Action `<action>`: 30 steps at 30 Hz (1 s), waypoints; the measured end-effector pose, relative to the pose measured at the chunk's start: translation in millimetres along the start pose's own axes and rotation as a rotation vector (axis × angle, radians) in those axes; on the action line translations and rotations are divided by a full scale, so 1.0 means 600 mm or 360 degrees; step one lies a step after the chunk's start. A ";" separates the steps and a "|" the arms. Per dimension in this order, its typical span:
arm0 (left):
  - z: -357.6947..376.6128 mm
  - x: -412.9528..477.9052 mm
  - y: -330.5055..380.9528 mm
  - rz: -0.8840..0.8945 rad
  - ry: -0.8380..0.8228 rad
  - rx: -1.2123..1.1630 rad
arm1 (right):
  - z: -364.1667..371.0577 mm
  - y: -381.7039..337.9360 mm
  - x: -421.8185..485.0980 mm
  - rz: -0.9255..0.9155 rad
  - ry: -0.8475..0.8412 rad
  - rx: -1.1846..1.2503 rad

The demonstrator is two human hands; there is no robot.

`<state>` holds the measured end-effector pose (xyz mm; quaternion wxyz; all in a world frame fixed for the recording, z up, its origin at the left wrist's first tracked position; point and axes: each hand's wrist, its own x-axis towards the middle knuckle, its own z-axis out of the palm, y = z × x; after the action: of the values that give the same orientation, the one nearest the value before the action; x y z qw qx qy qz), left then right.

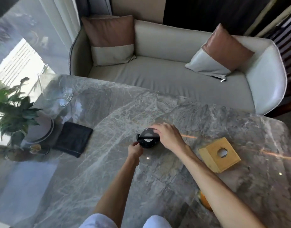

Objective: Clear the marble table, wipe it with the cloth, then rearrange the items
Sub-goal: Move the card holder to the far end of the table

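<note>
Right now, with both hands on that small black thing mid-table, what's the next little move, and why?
Probably lift the black object off the marble table and set it aside. Both the left hand and right hand grip it, and the dark cloth lies folded, unused; the wooden box and potted plant remain too.

Both hands met on a small black object at the centre of the marble table: the left hand pinched its near edge, the right hand cupped its far side. A folded dark cloth lay at nine o'clock, touching a potted plant. A yellow wooden box sat at three o'clock. A clear glass dish stood at eleven o'clock, before a pale sofa.
</note>
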<state>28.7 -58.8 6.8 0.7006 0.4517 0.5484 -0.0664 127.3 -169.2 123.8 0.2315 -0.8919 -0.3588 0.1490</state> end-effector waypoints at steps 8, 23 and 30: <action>0.199 -0.118 0.015 0.0374 0.0154 0.0077 | -0.165 0.209 -0.135 0.0517 0.0397 0.0637; 1.007 -0.175 -0.145 0.0806 -0.0751 0.1366 | -0.457 0.747 -0.450 0.1259 0.1098 0.0571; 1.038 -0.140 -0.215 0.0663 -0.0687 0.1488 | -0.422 0.790 -0.431 0.1217 0.0995 0.0319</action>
<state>361.3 -607.3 -1.9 0.5204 0.7895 0.2035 -0.2539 327.0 -731.2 117.9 0.3411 -0.9349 0.0962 -0.0175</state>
